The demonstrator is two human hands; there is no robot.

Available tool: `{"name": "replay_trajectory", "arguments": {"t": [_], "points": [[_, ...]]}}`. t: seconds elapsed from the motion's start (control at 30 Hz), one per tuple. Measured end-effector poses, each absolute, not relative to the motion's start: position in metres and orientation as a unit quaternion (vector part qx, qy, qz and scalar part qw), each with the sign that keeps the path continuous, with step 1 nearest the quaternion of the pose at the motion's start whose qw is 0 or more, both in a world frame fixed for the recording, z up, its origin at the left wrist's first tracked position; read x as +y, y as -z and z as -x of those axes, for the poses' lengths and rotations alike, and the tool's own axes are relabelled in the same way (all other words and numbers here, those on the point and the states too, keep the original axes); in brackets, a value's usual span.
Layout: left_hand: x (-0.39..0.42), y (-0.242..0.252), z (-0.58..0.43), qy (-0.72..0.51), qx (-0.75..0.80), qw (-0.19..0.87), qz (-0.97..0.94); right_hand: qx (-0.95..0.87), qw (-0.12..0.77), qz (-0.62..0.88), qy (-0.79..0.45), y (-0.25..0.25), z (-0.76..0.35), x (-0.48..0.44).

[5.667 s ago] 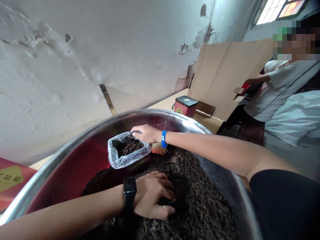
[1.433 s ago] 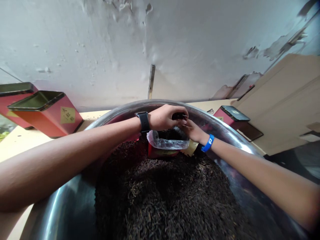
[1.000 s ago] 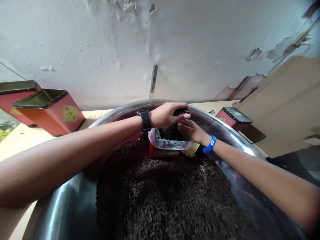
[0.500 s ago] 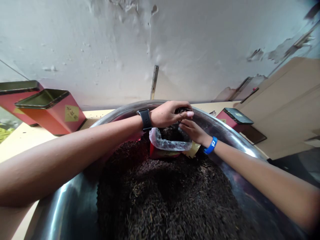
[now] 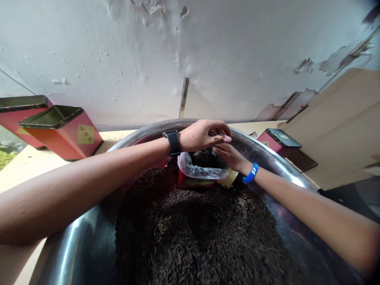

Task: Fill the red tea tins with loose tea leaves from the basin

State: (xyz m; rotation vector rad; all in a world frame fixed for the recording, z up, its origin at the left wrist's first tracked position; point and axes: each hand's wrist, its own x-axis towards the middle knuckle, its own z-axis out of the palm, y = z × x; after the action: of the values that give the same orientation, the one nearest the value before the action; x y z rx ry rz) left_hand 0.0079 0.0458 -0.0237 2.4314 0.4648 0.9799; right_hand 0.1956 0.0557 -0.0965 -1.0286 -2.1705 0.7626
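Tilted over a red tin, my left hand, with a black watch at the wrist, curves into a loose cup. A gap shows between its thumb and fingers, and only a few dark bits cling inside. A clear plastic bag lines the tin and folds over its rim. Dark leaves, like loose tea, lie inside the bag. My right hand, wearing a blue wristband, is closed at the bag's right rim just below my left hand; its fingertips are partly hidden. The tin stands on a heap of tea leaves.
A large shiny metal basin holds the heap. Two open red tins stand on the pale table at left. Another red tin lies at right near a cardboard panel. A peeling wall rises behind.
The dark clump of tea leaves in my left hand has mostly gone from it, and its fingers have loosened slightly. My right hand and the tin have stayed in place.
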Motion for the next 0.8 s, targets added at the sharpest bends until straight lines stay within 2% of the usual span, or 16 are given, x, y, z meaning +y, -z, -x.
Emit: {"name": "replay_trajectory", "arguments": {"t": [0.27,0.57,0.8], "points": [[0.0507,0.029,-0.0097,-0.346,0.184,0.298,-0.87,-0.816,0.296,0.42,-0.266,0.0922,-0.1941,0.0499],[0.0428,0.0216,-0.007,-0.35,0.162,0.229,-0.894,-0.818,0.298,0.41,-0.271,0.096,-0.1948,0.0554],[0.0457,0.0263,-0.0092,-0.339,0.153,0.322,-0.871,-0.816,0.299,0.4,-0.291,0.095,-0.1943,0.053]]}}
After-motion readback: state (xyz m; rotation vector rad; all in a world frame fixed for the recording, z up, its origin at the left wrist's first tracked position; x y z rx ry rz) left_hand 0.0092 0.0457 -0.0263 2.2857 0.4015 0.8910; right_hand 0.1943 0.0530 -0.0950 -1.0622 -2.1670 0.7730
